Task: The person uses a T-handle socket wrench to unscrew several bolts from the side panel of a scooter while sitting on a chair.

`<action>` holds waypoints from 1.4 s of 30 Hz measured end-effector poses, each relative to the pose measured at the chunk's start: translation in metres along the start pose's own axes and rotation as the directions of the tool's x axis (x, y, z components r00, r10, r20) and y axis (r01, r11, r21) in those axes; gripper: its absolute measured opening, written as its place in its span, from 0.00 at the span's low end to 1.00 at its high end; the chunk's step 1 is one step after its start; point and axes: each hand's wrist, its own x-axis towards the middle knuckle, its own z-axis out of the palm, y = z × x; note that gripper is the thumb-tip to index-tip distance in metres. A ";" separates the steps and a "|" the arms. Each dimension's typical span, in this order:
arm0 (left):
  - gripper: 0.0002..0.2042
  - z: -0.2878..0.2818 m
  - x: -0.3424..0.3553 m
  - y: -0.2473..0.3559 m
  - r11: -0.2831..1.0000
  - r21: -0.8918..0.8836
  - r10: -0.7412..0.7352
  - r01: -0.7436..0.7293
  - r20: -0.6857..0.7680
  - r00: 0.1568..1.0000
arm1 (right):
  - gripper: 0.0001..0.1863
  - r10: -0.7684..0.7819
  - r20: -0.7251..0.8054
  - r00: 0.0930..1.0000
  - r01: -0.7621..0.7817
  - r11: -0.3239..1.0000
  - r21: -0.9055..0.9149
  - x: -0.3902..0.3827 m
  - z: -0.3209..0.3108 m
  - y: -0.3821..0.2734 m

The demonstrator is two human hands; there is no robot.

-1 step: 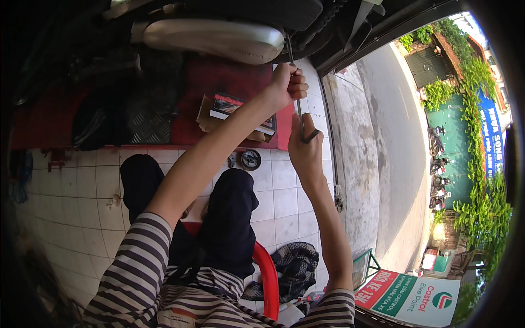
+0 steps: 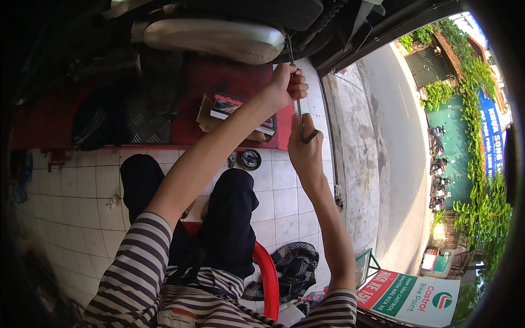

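Note:
My left hand (image 2: 288,83) is closed around the upper part of a long thin metal rod tool (image 2: 298,112). The rod reaches up under a motorcycle, beside its silver exhaust muffler (image 2: 213,38). My right hand (image 2: 305,153) grips the rod's lower end, where a short dark handle sticks out sideways. Both arms are stretched forward over my knees in dark trousers. The rod's top end is hidden in the dark parts under the motorcycle.
The motorcycle stands on a red lift platform (image 2: 229,76) that carries an open cardboard box with a booklet (image 2: 240,112). A small round tin (image 2: 251,159) lies on the white tiled floor (image 2: 82,191). I sit on a red plastic chair (image 2: 268,273). A dark cloth (image 2: 295,265) and a signboard (image 2: 410,295) lie to the right, with the street beyond.

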 end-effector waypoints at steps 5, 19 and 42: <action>0.11 -0.001 0.003 0.000 0.999 -0.034 0.025 -0.024 0.033 0.999 | 0.14 -0.256 0.024 0.966 0.257 0.959 -0.121 0.006 -0.002 0.017; 0.16 -0.003 0.002 -0.009 0.989 -0.104 0.117 -0.109 0.080 0.990 | 0.12 0.176 0.019 0.984 -0.177 0.975 0.133 -0.010 -0.013 -0.007; 0.16 -0.005 0.002 0.003 0.998 -0.021 -0.052 0.053 0.011 0.999 | 0.05 -0.146 0.055 0.988 0.150 0.986 -0.076 0.001 0.000 0.009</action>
